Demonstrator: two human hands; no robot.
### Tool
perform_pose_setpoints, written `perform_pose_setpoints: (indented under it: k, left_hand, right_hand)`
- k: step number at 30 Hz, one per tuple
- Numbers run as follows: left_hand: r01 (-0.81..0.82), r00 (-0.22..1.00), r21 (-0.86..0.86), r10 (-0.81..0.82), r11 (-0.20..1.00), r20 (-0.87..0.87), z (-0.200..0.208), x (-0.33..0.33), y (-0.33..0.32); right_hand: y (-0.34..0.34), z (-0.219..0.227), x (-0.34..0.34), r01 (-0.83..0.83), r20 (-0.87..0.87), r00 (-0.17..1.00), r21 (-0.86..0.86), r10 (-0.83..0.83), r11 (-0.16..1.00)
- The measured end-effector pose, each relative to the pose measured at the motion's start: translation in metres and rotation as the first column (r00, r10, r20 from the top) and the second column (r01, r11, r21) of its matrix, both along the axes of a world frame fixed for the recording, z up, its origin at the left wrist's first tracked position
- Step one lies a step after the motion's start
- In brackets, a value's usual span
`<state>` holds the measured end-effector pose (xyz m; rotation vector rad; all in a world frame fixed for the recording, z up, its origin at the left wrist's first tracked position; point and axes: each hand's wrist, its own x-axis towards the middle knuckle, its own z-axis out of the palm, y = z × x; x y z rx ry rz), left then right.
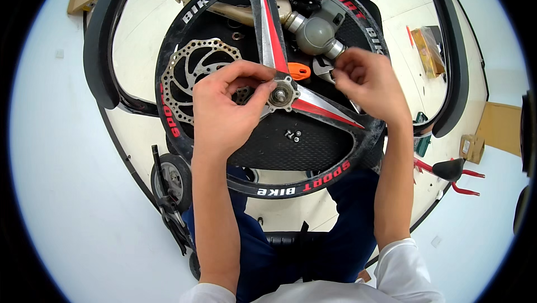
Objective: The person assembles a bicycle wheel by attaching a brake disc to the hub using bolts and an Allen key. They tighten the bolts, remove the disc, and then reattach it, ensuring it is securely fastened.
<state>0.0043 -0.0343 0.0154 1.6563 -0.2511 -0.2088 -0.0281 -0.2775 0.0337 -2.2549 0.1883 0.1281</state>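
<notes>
A black three-spoke bike wheel with red and silver spoke faces lies flat before me. My left hand pinches thumb and forefinger at the edge of its metal hub; anything between the fingertips is too small to make out. Partly under that hand is a drilled metal brake disc. Over the wheel's right side hovers my right hand, fingers curled in, their contents hidden. Close to it are an adjustable wrench and an orange-handled item. Several small bolts sit below the hub, seen between the spokes.
Beneath the wheel is a black textured seat, flanked by a left armrest and a right armrest. A grey rounded metal part stands behind the hub. A small wheel is at left; cardboard boxes lie right.
</notes>
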Motion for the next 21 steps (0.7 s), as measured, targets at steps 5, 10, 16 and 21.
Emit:
perform_pose_setpoints:
  k: [5, 10, 16, 21]
  left_hand:
    - [-0.045, 0.999, 0.004, 0.045, 0.999, 0.013, -0.002, 0.0, -0.002]
    - [-0.052, 0.999, 0.051, 0.052, 0.997, 0.002, -0.007, 0.001, 0.001]
    - [-0.042, 0.999, 0.053, 0.041, 0.998, 0.024, -0.004, -0.001, 0.003]
    - [-0.029, 0.999, 0.096, 0.024, 0.995, 0.047, -0.001, 0.0, 0.003]
  right_hand:
    - [0.022, 0.027, -0.004, 0.006, 0.164, 0.981, 0.514, -0.105, 0.858]
    - [0.054, 0.014, 0.004, -0.145, 0.316, 0.949, 0.406, 0.01, 0.903]
    - [0.06, 0.019, 0.007, -0.174, 0.345, 0.934, 0.2, 0.097, 0.964]
    - [0.074, 0.026, 0.008, -0.209, 0.531, 0.826, -0.024, 0.19, 0.978]
